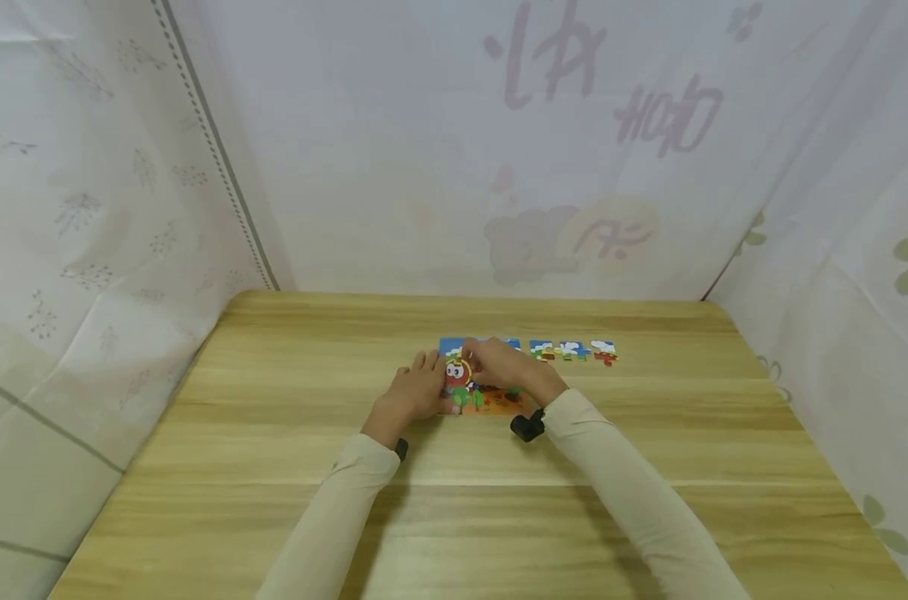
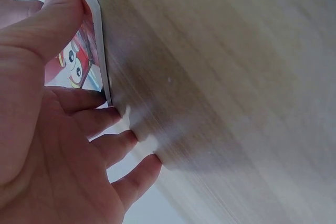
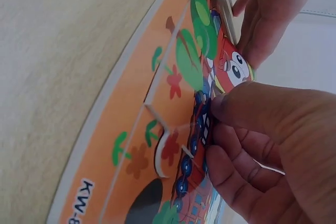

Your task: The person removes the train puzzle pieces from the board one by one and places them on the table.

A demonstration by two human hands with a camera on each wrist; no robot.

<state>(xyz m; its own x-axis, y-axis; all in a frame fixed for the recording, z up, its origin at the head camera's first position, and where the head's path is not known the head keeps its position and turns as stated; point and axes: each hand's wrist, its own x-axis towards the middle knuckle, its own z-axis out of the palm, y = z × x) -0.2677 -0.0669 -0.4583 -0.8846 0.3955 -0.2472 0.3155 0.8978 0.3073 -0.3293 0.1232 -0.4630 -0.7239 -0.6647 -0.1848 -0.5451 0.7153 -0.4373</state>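
Observation:
A colorful jigsaw puzzle (image 1: 502,407) lies in its tray on the wooden table, with a round-eyed red character and an orange ground. My left hand (image 1: 416,392) rests along its left side, fingers fairly straight against the edge. In the left wrist view, the left thumb (image 2: 63,9) presses on the border near a corner. Over the picture, my right hand (image 1: 502,367) curls its thumb and fingers together at a puzzle piece (image 3: 197,124) by the blue train wheels. Raised white cut edges show beside it in the right wrist view; part of the piece is hidden by the fingers.
To the right of the tray lie three loose spots of puzzle pieces (image 1: 572,350) in a row. A black wrist camera (image 1: 528,427) sits under the right wrist. Patterned curtains (image 1: 394,150) rise behind the table (image 1: 311,517) and at both sides.

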